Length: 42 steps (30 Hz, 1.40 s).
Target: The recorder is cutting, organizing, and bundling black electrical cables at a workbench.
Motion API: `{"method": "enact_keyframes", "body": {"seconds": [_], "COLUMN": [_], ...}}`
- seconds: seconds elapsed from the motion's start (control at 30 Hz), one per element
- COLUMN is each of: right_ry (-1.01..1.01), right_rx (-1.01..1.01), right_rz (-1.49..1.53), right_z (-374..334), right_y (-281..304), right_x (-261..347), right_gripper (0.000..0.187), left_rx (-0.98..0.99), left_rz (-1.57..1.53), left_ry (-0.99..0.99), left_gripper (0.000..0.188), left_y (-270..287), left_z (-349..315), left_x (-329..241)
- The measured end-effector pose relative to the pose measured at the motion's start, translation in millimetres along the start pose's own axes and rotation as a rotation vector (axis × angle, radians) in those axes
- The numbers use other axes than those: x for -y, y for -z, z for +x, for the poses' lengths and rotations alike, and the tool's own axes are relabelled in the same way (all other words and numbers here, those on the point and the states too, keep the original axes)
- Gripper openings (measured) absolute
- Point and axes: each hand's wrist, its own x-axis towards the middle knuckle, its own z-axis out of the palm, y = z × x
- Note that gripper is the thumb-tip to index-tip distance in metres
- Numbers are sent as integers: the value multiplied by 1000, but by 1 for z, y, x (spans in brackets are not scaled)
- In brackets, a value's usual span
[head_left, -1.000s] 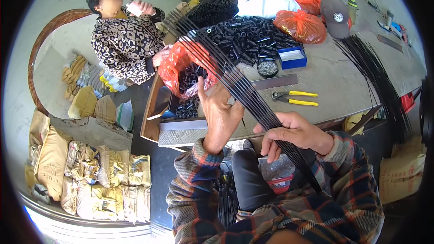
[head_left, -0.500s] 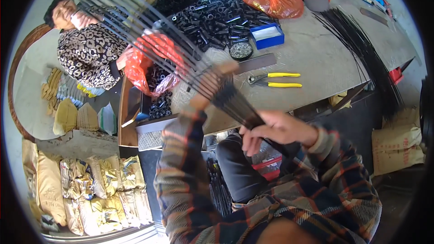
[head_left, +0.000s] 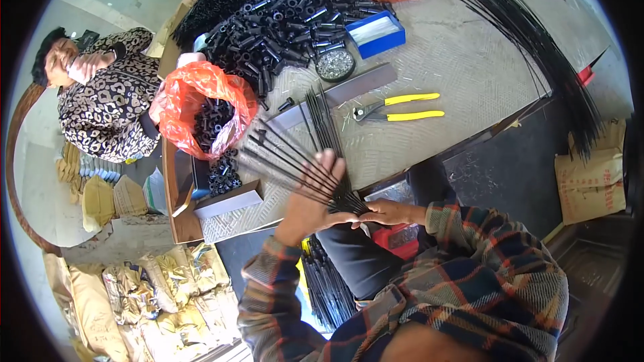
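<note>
Both my hands hold the near end of a bundle of thin black rods [head_left: 325,127], which spreads in a fan over the front edge of the table. My left hand [head_left: 310,198] is blurred at the fingers; several rods run across it, and its thumb presses at the gathered ends. Touching it from the right, my right hand [head_left: 389,213] pinches the same ends between thumb and fingers. Beyond the hands, pliers with yellow handles [head_left: 402,108] lie on the table [head_left: 463,60], beside a flat metal bar [head_left: 365,87].
A heap of black tubular parts [head_left: 282,20], a round dish of small pieces [head_left: 335,64] and a blue box [head_left: 377,33] stand beyond. More black rods [head_left: 530,47] overhang the right edge. At left, a person [head_left: 107,100] sits by a red plastic bag [head_left: 176,127].
The rod bundle has swung down from high at left to near the table front and fanned apart. My left hand has lowered and moved next to my right hand. The view has shifted.
</note>
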Motion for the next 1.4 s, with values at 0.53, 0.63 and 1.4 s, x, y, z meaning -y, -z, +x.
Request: {"method": "enact_keyframes", "body": {"seconds": [0.53,0.63,1.4], "right_ry": [189,156,338], "right_rx": [-334,-577,-343], "right_rz": [-638,-1469,-1282], "right_z": [65,92,125], "right_y": [201,270,177], "right_x": [202,202,162], "right_gripper": [21,12,4], "left_rx": [-90,-55,-33], "left_rz": [157,100,47], "left_ry": [10,24,151], "left_gripper": [72,78,59], "left_y": [-20,-6,-9], "left_z": [20,26,30], "left_x": [-2,-9,-11]}}
